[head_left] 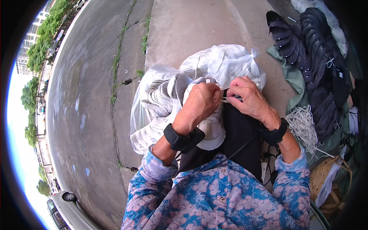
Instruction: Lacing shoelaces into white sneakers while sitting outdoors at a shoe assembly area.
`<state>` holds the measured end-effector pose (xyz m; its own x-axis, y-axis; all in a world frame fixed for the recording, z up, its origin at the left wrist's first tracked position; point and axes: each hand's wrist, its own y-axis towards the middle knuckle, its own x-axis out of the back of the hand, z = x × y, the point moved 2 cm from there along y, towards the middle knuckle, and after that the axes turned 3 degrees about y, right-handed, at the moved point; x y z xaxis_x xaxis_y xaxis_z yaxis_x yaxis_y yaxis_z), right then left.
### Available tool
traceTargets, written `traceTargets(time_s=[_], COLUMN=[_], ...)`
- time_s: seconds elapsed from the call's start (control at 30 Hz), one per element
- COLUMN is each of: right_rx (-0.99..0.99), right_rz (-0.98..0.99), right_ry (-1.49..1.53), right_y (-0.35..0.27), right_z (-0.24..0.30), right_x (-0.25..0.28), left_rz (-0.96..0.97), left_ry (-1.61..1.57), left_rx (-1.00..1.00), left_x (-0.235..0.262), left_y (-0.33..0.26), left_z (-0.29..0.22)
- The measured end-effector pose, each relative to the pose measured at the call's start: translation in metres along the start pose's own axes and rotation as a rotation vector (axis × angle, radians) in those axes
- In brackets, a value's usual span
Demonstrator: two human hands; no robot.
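Note:
A white shoe upper [212,133] with a mesh toe lies across my lap, its toe end pointing toward me. My left hand [202,102] is closed over its upper part, fingers curled under and partly hidden. Just to the right, my right hand [248,99] pinches a thin white shoelace [224,101] between thumb and fingers. The lace runs across the short gap between the two hands. Whether the left fingers grip the lace or the upper's edge is hard to see, but they press on the shoe upper.
Beyond my hands sit clear plastic bags [226,57] of white shoe uppers [163,94]. At right, rows of black shoe uppers [326,57] lie on green sacking [294,82], near a heap of white laces [302,123] and a wicker basket [322,178]. A car [73,212] stands far left.

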<state>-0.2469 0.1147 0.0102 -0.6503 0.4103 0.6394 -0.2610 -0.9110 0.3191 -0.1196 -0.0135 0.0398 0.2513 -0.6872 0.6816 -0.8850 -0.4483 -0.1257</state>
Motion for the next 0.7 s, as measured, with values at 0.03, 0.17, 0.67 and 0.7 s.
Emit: traceTargets(time_s=[0.03,0.17,0.67,0.7], right_rx=[0.002,0.010,-0.010,-0.008], right_rz=[0.007,0.037,-0.026,-0.022], right_ry=[-0.010,0.002,0.009,0.009], right_y=[-0.001,0.003,0.000,0.002], right_z=[0.001,-0.001,0.003,0.006], right_x=[-0.002,-0.005,-0.001,-0.001], left_rz=[-0.014,0.131,0.015,0.012], left_ry=[-0.070,-0.126,0.376,0.374], left_rx=[0.046,0.247,0.003,0.006], left_x=[0.000,0.003,-0.012,-0.005], left_y=[0.000,0.005,0.004,0.000], left_z=[0.001,-0.003,0.003,0.005])
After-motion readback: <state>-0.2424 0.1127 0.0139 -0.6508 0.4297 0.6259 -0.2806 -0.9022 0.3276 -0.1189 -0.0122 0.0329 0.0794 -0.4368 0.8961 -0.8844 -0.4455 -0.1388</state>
